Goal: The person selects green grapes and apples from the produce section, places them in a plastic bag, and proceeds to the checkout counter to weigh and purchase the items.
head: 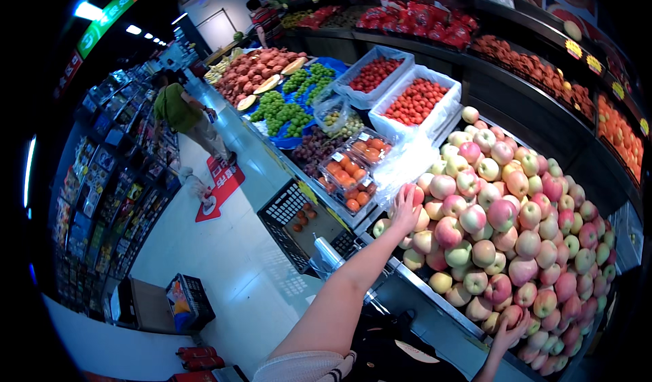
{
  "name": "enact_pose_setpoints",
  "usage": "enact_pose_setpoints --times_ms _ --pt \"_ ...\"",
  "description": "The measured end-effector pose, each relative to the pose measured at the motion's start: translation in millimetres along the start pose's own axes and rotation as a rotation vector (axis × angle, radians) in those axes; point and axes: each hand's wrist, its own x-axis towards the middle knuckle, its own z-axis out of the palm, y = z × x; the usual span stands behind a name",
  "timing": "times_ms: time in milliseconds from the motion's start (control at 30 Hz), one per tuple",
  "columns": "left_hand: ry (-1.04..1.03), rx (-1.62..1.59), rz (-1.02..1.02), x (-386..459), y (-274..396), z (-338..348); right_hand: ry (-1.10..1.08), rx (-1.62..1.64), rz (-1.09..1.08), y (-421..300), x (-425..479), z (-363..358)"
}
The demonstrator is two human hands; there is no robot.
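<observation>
A large heap of red and pale green apples [501, 214] fills the display before me. My left hand [406, 211] reaches over the heap's left part, its fingers around a reddish apple [418, 195] beside a clear plastic bag [402, 170]. Near the front edge, my right hand [511, 332] has its fingers on another red apple [511, 315], which rests among the others. Whether either apple is lifted I cannot tell. Left of the bag stand clear clamshell packs of orange-red fruit [348, 172].
A black crate [277, 211] with several round fruits stands below the display's left edge. White boxes of small red fruit [455, 94] and green grapes [279, 113] lie farther back. A person in a green top [175, 107] stands in the aisle; another person [265, 20] is at the back.
</observation>
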Motion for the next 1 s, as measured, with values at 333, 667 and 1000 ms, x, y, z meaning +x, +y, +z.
enact_pose_setpoints --times_ms 333,667,1000 --pt "-0.087 -0.215 -0.188 -9.0 -42.1 -2.0 0.042 -0.116 -0.058 9.7 -4.3 3.5" --pt "-0.110 -0.325 0.027 -6.2 -80.1 -33.7 0.125 0.059 -0.013 -54.4 -5.1 -5.6" --pt "-0.217 -0.550 -0.155 -135.5 1.0 -84.1 0.109 -0.076 0.016 -56.2 -10.3 -51.5"
